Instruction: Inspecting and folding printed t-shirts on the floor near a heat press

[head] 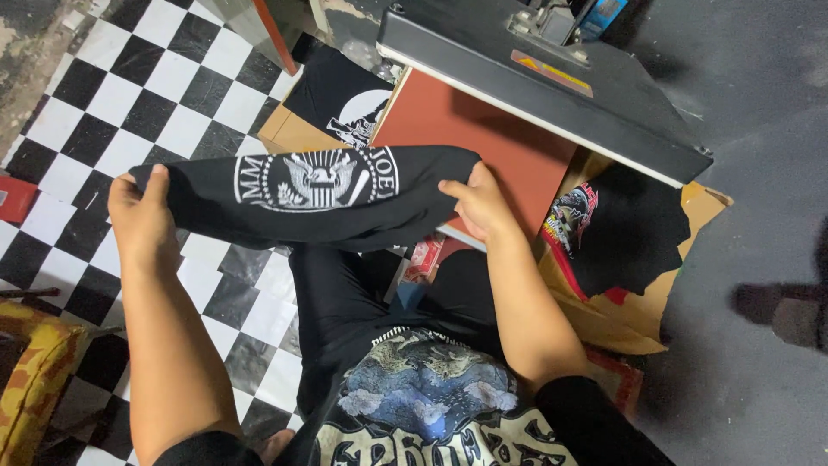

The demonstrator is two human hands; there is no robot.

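Observation:
A black t-shirt [388, 211] with a round white eagle print is stretched level between my two hands, just in front of a heat press. My left hand [138, 216] grips its left end over the checkered floor. My right hand [481, 205] pinches its right end beside the press's red lower platen [483, 138]. The black upper plate [552, 78] of the press is lifted and swung back.
Another black printed shirt [341, 95] lies left of the platen, and one with a colourful print [621, 229] lies on cardboard [703, 207] at right. The black-and-white checkered floor [172, 95] spreads left. A yellow patterned cushion [30, 380] is at lower left. Someone's dark shoe [776, 311] shows at right.

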